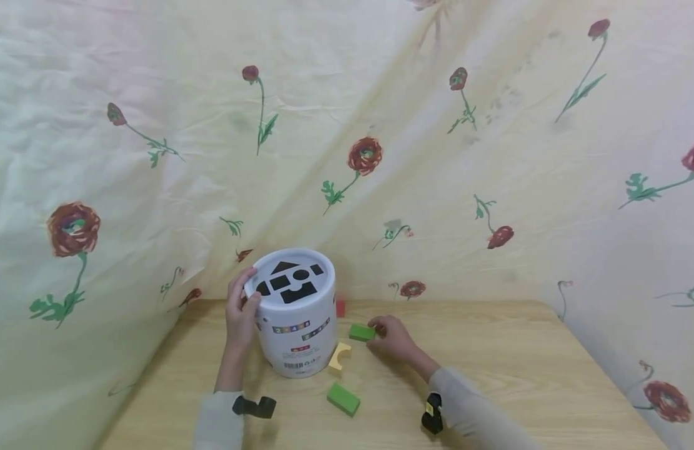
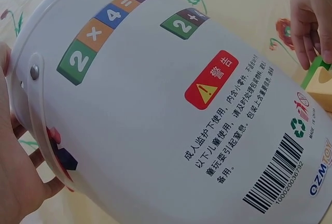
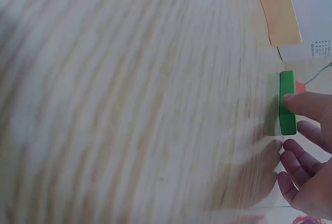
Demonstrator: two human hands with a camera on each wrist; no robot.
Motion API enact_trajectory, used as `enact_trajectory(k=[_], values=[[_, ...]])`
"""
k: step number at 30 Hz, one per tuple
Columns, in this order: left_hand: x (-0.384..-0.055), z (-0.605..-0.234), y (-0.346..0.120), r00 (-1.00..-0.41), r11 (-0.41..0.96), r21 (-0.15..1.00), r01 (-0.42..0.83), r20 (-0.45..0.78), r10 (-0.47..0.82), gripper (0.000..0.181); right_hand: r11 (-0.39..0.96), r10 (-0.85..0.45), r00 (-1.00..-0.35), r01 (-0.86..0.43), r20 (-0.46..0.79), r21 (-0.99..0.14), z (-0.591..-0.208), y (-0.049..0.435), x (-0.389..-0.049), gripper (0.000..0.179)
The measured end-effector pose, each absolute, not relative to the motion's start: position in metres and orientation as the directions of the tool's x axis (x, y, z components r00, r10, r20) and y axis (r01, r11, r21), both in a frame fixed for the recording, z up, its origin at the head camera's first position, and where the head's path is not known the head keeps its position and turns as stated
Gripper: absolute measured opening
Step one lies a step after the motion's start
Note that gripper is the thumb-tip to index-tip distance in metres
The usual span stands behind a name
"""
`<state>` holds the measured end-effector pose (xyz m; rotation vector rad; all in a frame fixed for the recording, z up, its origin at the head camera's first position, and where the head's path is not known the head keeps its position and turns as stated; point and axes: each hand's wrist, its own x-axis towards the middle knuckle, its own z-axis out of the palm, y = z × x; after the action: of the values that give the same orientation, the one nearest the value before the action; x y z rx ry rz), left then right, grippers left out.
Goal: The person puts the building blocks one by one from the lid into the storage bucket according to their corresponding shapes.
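Note:
A white toy bucket point(image 1: 296, 331) stands on the wooden table, its lid point(image 1: 268, 270) cut with several dark shaped holes. My left hand point(image 1: 242, 312) holds its left side near the rim. In the left wrist view, those fingers point(image 2: 31, 172) lie beside the bucket's handle point(image 2: 39, 115). To the right of the bucket, my right hand point(image 1: 393, 337) pinches one end of a green block point(image 1: 361, 332) lying on the table. The right wrist view shows a fingertip against this green block point(image 3: 287, 105); the far side of the grip is partly hidden.
A yellow arch-shaped block point(image 1: 339, 358) sits against the bucket's lower right. Nearer me lies a second green block point(image 1: 344, 399). A red block point(image 1: 340, 308) is partly hidden behind the bucket. Flowered cloth point(image 1: 414, 206) hangs along the table's back edge.

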<state>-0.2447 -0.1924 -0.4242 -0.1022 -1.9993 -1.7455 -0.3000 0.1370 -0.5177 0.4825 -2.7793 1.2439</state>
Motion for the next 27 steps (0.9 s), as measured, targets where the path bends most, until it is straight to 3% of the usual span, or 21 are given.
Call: enact_trajectory(k=[12, 27], values=[[-0.2428, -0.4242, -0.1940, -0.879, 0.179, 0.913, 0.366, 0.403, -0.254, 0.050, 0.652, -0.248, -0.953, -0.298, 0.175, -0.698, -0.5171, 0.1308, -0.2968, 0.039], [-0.2443, -0.4242, -0.1927, -0.881, 0.174, 0.913, 0.368, 0.402, -0.248, 0.050, 0.664, -0.325, -0.930, -0.355, 0.173, -0.658, -0.5144, 0.1387, -0.3036, 0.036]])
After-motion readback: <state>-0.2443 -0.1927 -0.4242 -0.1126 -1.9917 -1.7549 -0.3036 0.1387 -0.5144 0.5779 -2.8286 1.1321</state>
